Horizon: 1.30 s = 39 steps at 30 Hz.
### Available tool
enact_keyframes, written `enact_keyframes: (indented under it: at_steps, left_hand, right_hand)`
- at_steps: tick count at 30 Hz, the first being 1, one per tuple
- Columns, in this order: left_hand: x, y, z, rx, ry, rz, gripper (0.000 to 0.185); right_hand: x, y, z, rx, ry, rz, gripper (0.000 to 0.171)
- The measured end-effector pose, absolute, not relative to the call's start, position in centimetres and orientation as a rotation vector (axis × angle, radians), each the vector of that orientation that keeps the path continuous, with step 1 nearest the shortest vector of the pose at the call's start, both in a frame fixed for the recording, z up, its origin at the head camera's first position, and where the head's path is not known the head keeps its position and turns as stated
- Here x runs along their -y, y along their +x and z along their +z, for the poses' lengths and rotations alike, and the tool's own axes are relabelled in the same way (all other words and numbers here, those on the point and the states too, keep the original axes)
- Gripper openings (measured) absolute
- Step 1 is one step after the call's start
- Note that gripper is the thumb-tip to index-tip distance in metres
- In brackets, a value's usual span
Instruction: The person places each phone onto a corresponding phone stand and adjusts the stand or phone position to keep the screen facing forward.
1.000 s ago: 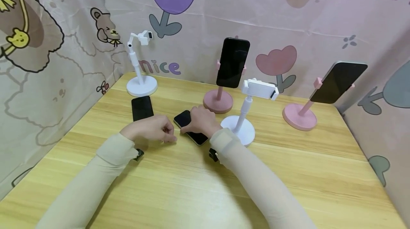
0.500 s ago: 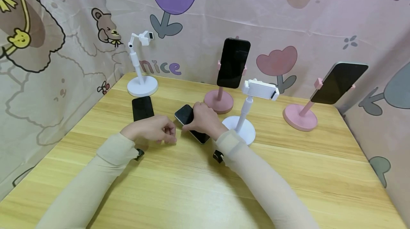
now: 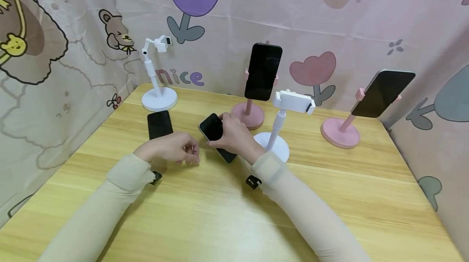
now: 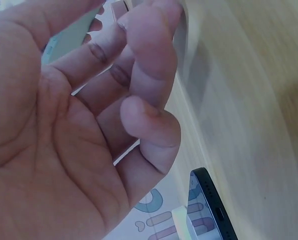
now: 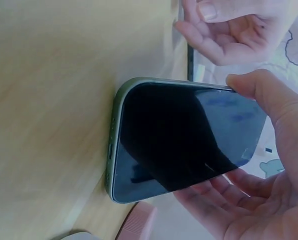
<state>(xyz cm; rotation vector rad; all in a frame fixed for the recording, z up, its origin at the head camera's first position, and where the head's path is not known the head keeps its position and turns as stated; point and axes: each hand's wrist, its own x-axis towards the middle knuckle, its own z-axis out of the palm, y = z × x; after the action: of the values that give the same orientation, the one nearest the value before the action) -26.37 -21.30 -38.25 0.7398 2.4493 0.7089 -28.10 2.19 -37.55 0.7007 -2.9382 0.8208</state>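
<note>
The right hand (image 3: 234, 135) grips a dark-screened, green-edged smartphone (image 3: 213, 128) by its long edges, tilted up off the pale wooden worktop (image 3: 227, 213) near the centre, just left of a white round-based phone stand (image 3: 278, 131). The left hand (image 3: 176, 150) rests beside it, fingers loosely curled, holding nothing.
</note>
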Motion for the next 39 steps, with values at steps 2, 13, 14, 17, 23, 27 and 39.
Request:
enact_keyframes:
  at_steps: [2, 13, 14, 17, 23, 27, 39]
  left_hand:
    - [21.4, -26.3, -38.2, -2.45, 0.736, 0.706, 0.015]
    - [21.4, -26.3, -38.1, -2.445, 0.732, 0.714, 0.013]
    - [21.4, -26.3, -38.1, -2.447, 0.73, 0.713, 0.013]
    - [21.5, -26.2, -38.1, -2.451, 0.725, 0.713, 0.012]
    - [21.5, -26.2, -38.0, -2.448, 0.717, 0.721, 0.011]
    - [21.5, -26.3, -38.0, -2.454, 0.716, 0.722, 0.011]
    - [21.5, -26.3, -38.0, -2.454, 0.723, 0.724, 0.009]
  right_hand:
    - [-2.3, -28.0, -37.5, 2.899, 0.723, 0.88, 0.082]
    - [-3.0, -27.2, -37.8, 2.788, 0.751, 1.009, 0.085]
    - [-3.0, -27.1, -37.9, 2.784, 0.749, 1.017, 0.085]
    - [-3.1, -27.1, -37.9, 2.771, 0.744, 1.034, 0.086]
    - [-3.3, -26.8, -37.8, 2.734, 0.729, 1.146, 0.085]
    - [-3.5, -26.4, -37.4, 2.696, 0.746, 1.189, 0.084]
    - [-3.9, -25.4, -36.6, 2.595, 0.79, 1.299, 0.083]
